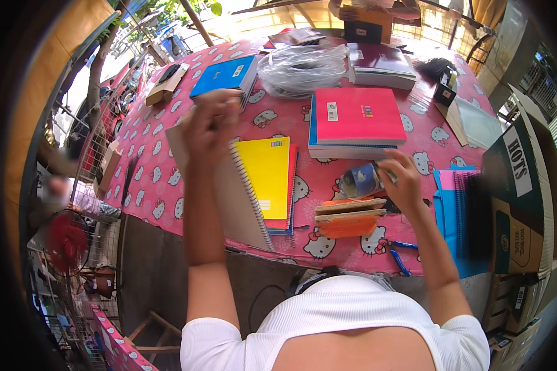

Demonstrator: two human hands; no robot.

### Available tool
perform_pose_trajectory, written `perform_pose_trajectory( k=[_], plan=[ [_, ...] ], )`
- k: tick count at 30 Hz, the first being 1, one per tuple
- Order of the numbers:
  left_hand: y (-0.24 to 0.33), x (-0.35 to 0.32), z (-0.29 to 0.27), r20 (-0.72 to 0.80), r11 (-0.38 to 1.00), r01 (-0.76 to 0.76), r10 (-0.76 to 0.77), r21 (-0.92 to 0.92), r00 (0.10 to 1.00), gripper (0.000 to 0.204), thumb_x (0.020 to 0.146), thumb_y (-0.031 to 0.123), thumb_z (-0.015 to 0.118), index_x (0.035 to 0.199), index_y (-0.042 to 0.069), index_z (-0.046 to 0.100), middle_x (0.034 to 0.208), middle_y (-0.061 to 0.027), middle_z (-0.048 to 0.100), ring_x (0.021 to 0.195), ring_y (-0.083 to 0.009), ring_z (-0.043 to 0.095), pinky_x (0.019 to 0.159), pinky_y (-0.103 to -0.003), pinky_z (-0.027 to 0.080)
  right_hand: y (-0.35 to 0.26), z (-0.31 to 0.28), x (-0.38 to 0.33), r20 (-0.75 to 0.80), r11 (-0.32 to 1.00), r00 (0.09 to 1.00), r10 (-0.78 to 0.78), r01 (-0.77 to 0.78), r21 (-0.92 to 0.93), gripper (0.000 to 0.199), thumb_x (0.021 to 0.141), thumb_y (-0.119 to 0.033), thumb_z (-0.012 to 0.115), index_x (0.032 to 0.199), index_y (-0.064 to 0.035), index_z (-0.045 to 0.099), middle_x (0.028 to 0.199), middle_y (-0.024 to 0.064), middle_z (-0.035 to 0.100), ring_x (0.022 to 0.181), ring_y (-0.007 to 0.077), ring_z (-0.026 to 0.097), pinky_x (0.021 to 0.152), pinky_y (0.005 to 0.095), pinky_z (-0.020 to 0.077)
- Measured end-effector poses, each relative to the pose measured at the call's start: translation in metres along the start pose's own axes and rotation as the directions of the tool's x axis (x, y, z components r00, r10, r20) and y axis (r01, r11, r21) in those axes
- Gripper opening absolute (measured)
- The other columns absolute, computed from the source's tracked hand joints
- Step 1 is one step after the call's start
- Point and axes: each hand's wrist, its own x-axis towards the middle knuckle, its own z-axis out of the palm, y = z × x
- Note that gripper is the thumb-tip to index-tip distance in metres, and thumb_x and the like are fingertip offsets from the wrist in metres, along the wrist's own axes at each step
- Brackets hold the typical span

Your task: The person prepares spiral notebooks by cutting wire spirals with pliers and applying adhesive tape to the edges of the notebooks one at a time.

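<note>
My left hand (213, 123) is raised above an open spiral notebook, fingers curled together and slightly blurred. Whatever it may hold is hidden. Below it the notebook's grey-brown cover (232, 198) lies folded out to the left of the wire coil, beside a yellow cover (264, 176) on top of red and blue ones. My right hand (402, 182) has its thumb and fingers on a small clear jar (360, 180) with a blue label, which lies tilted on the table. Just in front of the jar are orange-and-brown blocks (351, 217).
Pink notebooks (360, 115) are stacked behind the jar. Farther back sit blue notebooks (224, 75), a plastic bag (302, 71) and maroon books (382, 63). Blue-handled pliers (403, 255) rest at the near edge. A cardboard box (526, 198) stands right. Another person (377, 12) holds something opposite.
</note>
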Motion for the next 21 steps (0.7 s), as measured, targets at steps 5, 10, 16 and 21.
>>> perform_pose_trajectory(
  k=[5, 10, 16, 21],
  plan=[
    [-0.101, -0.098, 0.069, 0.441, 0.829, -0.024, -0.272, 0.558, 0.855, 0.038, 0.092, 0.030, 0.053, 0.126, 0.013, 0.053, 0.123, -0.0119, 0.052, 0.119, -0.0269, 0.045, 0.100, -0.061, 0.021, 0.004, 0.101, 0.091, 0.344, 0.967, 0.913, -0.220, 0.251, -0.050, 0.028, 0.073, -0.005, 0.063, 0.099, -0.0132, 0.068, 0.120, 0.0120, 0.052, 0.114, 0.0320, 0.049, 0.096, 0.0450, 0.0406],
    [-0.121, -0.194, 0.077, 0.395, 0.514, 0.379, -0.849, 0.769, 0.350, 0.063, 0.094, 0.053, 0.039, 0.147, 0.021, 0.029, 0.156, -0.0132, 0.009, 0.142, -0.0421, 0.004, 0.100, -0.074, -0.005, -0.001, 0.145, 0.128, 0.668, 0.909, 0.726, -0.164, 0.374, -0.183, 0.023, 0.072, -0.007, 0.062, 0.092, -0.0134, 0.071, 0.115, 0.0102, 0.055, 0.107, 0.0295, 0.054, 0.083, 0.0425, 0.0489],
    [-0.014, -0.125, 0.099, 0.806, 0.704, 0.693, -0.495, 0.154, 0.324, 0.063, 0.089, 0.047, 0.056, 0.133, 0.003, 0.045, 0.138, -0.0191, 0.045, 0.129, -0.0323, 0.041, 0.108, -0.045, 0.027, 0.029, 0.152, 0.164, 0.781, 0.901, 0.548, -0.299, 0.432, 0.042, 0.020, 0.066, -0.010, 0.070, 0.085, -0.0133, 0.074, 0.081, 0.0114, 0.065, 0.080, 0.0292, 0.064, 0.074, 0.0405, 0.0501],
    [0.084, -0.146, 0.119, 0.928, 0.920, 0.335, -0.288, 0.200, 0.237, 0.058, 0.082, 0.020, 0.066, 0.134, 0.009, 0.045, 0.132, -0.0124, 0.051, 0.123, -0.0276, 0.047, 0.105, -0.046, 0.031, 0.030, 0.158, 0.177, 0.826, 0.905, 0.480, -0.296, 0.417, 0.082, 0.034, 0.060, -0.011, 0.076, 0.093, -0.0133, 0.075, 0.086, 0.0135, 0.068, 0.084, 0.0296, 0.064, 0.075, 0.0399, 0.0501]
  ],
)
